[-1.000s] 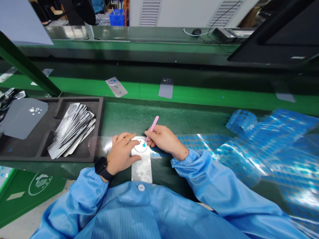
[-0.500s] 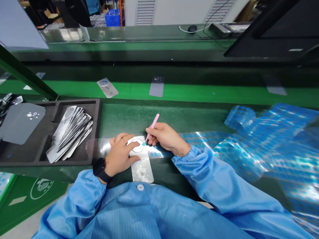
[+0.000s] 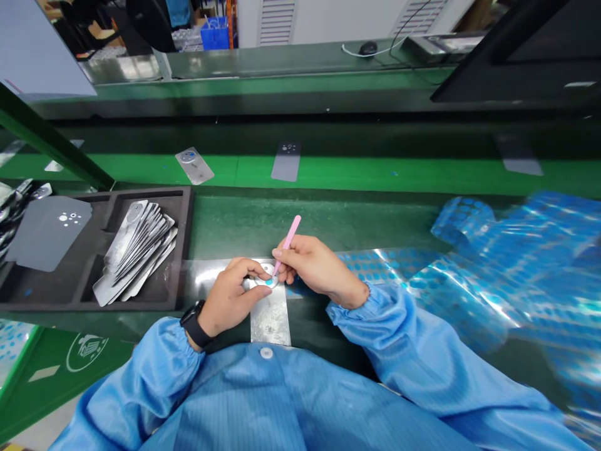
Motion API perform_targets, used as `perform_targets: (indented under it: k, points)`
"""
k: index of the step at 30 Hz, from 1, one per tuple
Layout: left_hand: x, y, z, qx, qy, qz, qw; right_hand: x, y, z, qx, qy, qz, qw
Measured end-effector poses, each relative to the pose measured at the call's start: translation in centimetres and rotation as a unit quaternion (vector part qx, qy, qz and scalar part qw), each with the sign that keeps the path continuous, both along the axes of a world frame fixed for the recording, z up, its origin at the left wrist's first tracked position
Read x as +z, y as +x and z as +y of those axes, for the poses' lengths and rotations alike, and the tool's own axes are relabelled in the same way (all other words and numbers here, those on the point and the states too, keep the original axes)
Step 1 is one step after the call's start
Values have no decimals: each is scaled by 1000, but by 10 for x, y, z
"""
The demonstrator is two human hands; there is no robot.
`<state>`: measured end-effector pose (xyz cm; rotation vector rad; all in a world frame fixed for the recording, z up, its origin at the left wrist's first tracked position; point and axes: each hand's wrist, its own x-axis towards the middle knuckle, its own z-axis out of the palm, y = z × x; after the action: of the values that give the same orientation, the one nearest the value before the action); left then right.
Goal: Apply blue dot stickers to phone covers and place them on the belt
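Note:
A silver phone back cover (image 3: pixel 271 319) with a round camera ring lies flat on the bench in front of me. My left hand (image 3: pixel 235 291) bends over its upper left part, index finger and thumb at either side of the ring. Pink tweezers (image 3: pixel 288 241) are pinched in my right hand (image 3: pixel 314 263), tips pointing down at the ring. A small blue round sticker (image 3: pixel 269 282) shows at the ring beside the tips. Whether the tips touch it I cannot tell. My left fingers partly cover the upper edge.
A dark tray (image 3: pixel 185 250) at left holds a fanned stack of silver covers (image 3: pixel 136 254) and a grey panel (image 3: pixel 49 232). Blue-dotted film sheets (image 3: pixel 530 263) spread at right. Beyond, a green conveyor belt (image 3: pixel 357 172) carries a silver cover (image 3: pixel 195 166) and a grey panel (image 3: pixel 286 161).
My left fingers have curled in from a flatter pose over the cover. The tweezer tips and blue sticker have shifted slightly down at the ring. Pieces on the belt have moved left.

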<state>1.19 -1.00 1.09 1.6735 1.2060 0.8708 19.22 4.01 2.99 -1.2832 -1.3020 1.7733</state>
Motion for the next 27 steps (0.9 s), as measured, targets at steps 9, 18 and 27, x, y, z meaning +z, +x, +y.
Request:
perform_targets:
  k: [9,18,27]
  points:
    - [5,4,-3,33,-1,29,999,-6,2,-2,20,49,-42,998]
    - [2,2,-4,57,16,66,996,-2,1,0,-31,28,-27,999]
    - [-10,-1,-2,20,139,237,961,-10,-1,1,-83,15,-119,989]
